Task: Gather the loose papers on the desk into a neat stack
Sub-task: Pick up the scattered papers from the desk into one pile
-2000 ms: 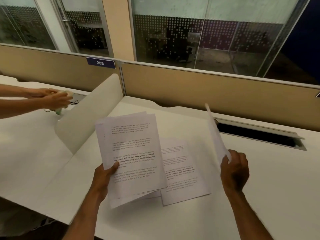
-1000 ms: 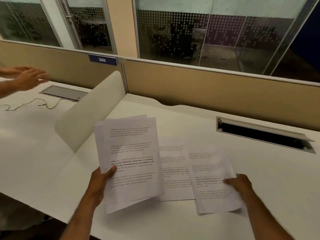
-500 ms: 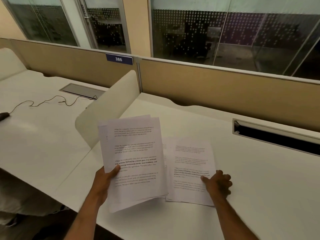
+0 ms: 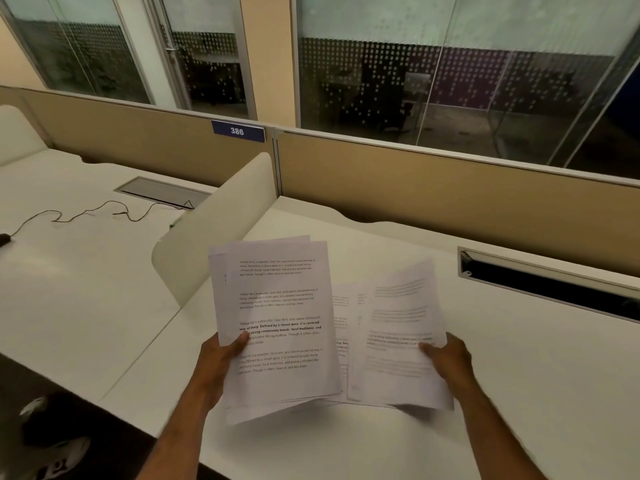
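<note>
My left hand grips a bundle of printed sheets by its left edge and holds it tilted above the white desk. The bundle's sheets are slightly fanned at the top. My right hand pinches the right edge of another printed sheet, which is blurred and lifted off the desk. Under that sheet, between the two hands, a strip of one more printed paper shows, lying on the desk.
A cream curved divider stands left of the papers. A tan partition runs along the back. An open cable slot lies at right. On the neighbouring desk a thin cable trails. A shoe shows below left.
My right hand laid its sheet on the desk papers, slid it left, then pinched and raised a sheet off the desk. The other person's hands at left have left the view.
</note>
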### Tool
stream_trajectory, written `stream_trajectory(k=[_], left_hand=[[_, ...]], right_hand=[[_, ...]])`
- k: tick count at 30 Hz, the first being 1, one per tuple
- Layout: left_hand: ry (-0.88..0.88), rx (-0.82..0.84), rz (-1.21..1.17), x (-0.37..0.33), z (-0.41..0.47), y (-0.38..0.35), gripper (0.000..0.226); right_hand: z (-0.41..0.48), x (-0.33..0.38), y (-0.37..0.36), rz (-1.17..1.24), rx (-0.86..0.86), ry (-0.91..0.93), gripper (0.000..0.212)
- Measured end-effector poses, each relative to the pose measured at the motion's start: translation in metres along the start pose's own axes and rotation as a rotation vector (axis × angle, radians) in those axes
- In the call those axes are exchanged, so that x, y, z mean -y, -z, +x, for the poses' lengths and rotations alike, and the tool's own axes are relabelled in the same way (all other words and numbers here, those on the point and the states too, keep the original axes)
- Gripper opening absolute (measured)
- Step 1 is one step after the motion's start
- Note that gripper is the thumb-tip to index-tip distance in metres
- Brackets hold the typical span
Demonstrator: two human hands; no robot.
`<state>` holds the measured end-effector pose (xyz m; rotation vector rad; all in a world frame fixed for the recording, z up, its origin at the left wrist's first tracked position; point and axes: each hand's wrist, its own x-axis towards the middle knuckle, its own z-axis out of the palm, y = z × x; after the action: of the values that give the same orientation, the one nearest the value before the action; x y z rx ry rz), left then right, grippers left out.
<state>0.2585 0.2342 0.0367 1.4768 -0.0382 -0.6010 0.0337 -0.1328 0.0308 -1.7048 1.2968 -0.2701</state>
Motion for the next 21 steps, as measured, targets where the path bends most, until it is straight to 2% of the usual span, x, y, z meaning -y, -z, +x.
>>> stream_trajectory(k=[2,5,7,10,15,21], left_hand=[[-0.004,0.004,-0.002,-0.002,0.002,-0.001,0.031],[-0.005,0.016,-0.011,-0.005,0.004,-0.004,0.03],[-0.007,0.034,-0.01,-0.006,0.005,-0.006,0.031],[-0.005,0.062,-0.006,-0.007,0.005,-0.015,0.036],[0.006,0.121,-0.035,-0.01,0.001,-0.035,0.047],[0.0,0.12,-0.026,-0.013,-0.006,-0.047,0.044]], right_hand=[[0.0,0.016,0.021,0.088,-0.018,0.096,0.042],[-0.001,0.034,0.057,0.379,0.035,0.154,0.038],[-0.007,0.043,0.075,0.56,0.15,0.172,0.042],[-0.016,0.057,0.073,0.703,0.331,0.165,0.047],[-0.047,0.068,0.008,0.699,0.514,0.098,0.041],[-0.075,0.067,-0.062,0.601,0.453,0.068,0.043]])
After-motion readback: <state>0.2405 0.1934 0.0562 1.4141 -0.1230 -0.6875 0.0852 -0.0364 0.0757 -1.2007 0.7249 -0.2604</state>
